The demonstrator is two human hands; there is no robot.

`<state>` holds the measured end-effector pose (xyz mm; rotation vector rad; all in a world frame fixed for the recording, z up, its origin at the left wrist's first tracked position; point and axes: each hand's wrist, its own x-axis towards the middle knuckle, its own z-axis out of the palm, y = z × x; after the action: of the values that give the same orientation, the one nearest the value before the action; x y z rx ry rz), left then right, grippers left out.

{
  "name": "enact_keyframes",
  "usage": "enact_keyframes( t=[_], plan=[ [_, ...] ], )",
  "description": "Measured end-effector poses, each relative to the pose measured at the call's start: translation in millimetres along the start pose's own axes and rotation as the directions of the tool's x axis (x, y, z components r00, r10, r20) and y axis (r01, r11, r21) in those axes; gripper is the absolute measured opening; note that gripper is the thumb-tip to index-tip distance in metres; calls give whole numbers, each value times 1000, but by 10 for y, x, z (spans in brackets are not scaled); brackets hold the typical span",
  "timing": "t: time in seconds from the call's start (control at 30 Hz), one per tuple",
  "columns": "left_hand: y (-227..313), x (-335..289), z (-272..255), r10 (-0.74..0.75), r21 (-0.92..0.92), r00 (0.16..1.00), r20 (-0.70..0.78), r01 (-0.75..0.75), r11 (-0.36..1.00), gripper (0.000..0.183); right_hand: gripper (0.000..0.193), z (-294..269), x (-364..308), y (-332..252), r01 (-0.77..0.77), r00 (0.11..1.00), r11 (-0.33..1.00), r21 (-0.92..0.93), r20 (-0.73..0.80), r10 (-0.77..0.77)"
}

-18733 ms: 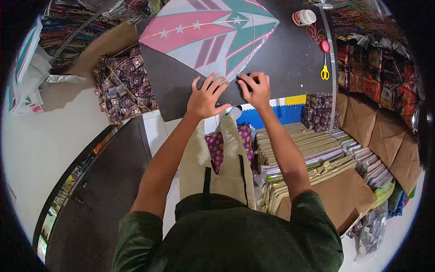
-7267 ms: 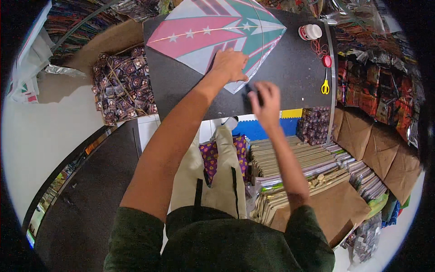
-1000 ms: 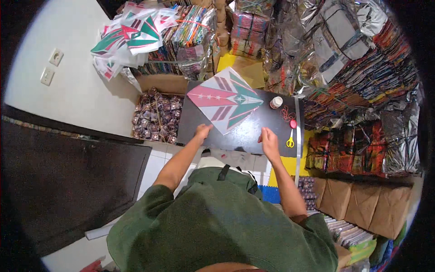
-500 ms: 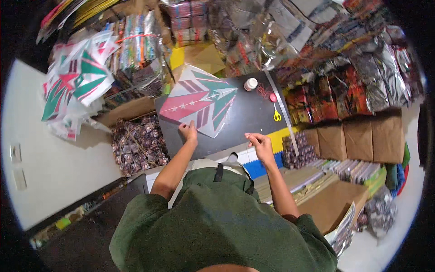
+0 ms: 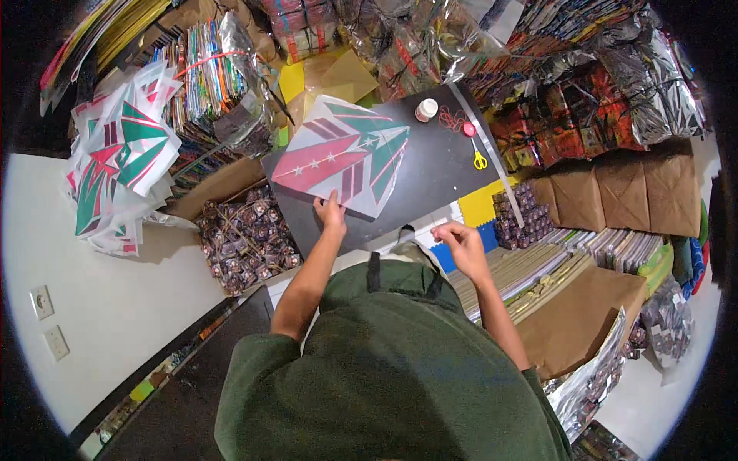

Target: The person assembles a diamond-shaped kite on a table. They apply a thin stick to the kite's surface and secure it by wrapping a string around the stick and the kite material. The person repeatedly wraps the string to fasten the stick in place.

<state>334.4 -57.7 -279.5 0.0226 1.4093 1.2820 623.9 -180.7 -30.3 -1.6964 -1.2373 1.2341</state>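
Leftmost, we see our left hand pinching the near left edge of a diamond-shaped pink, white and green kite. This kite lies on a flat black table, just beyond that hand, its star-marked long axis running from near left to far right. Farther right, we hold our right hand apart from the kite, off the table's near side, fingers bent inward; whether they grip anything we cannot tell. Our left hand is nearer.

Looks steeply down from head, wide fisheye, over close dark-green fabric shirt toward farther black flat tabletop and pink, white and green diamond-shaped kite.
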Motion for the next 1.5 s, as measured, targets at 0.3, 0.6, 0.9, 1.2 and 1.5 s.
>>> enact_keyframes(
  t=[0.3, 0.6, 0.9, 1.2, 1.5],
  plan=[
    [-11, -66, 61, -3, -54, 998, -59, 0, 999, 66, 42, -351, 347, 678, 100, 994, 995, -5, -42, -100],
    [-149, -371, 250, 36, -132, 993, -114, -51, 990, 68, 17, -494, 1727, 982, 491, 768, 740, -459, 629, -119],
    [-111, -392, 129, 134, -159, 964, -232, -173, 972, 80, 39, -607, 2101, 1537, 321, 867, 803, -502, 497, -36],
    [-993, -385, -135, 39, 48, 863, -503, -17, 999, 36, 19, -805, 1818, 1750, 47, 922, 998, -34, 387, -30],
    [-1474, -372, 77, 287, 565, 848, -445, 17, 825, 50, 19, -1248, 1931, 1788, 155, 897, 982, -111, 432, -92]
  ],
)
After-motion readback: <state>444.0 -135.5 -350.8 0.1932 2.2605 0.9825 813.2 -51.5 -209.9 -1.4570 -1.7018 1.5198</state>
